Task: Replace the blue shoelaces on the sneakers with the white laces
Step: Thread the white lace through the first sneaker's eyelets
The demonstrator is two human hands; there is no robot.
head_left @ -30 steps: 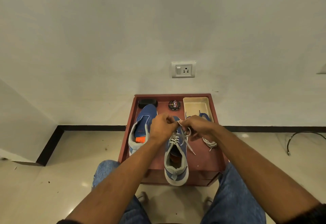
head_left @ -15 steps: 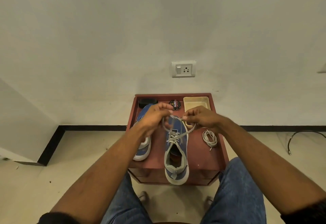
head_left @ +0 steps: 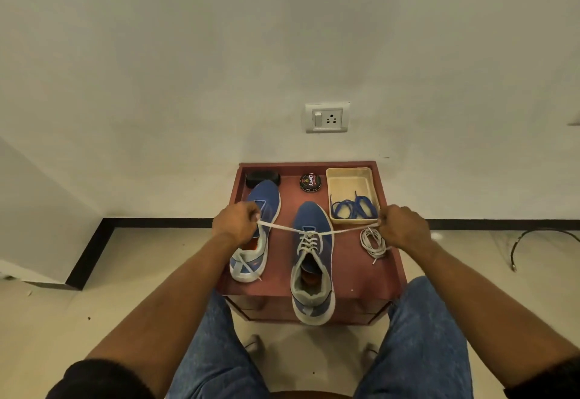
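I see a white lace [head_left: 284,227] stretched taut in a near-straight line across the laced blue sneaker [head_left: 312,260], which sits at the centre of a small reddish-brown table [head_left: 348,276], toe toward twelve o'clock and heel overhanging the near edge at six. The lace crisscrosses the eyelets, and its two ends run out sideways from the top of the lacing. My left hand [head_left: 237,223], at nine o'clock from that sneaker, is closed in a fist around one end; the loose tail drops below the hand across the second sneaker. My right hand [head_left: 403,226], at three o'clock, is closed tight on the other end.

The second blue sneaker [head_left: 260,210] lies just beside the first at its ten o'clock, partly under my left hand, with no lacing visible on it. A coiled white lace [head_left: 372,241] rests on the table just below my right hand. At one o'clock, a cream tray [head_left: 348,175] holds the blue laces [head_left: 353,208] in a loose tangle. A round shoe polish tin [head_left: 310,182] sits at twelve o'clock, and a black oval case [head_left: 262,177] at eleven. A wall socket [head_left: 327,117] is mounted above the table.
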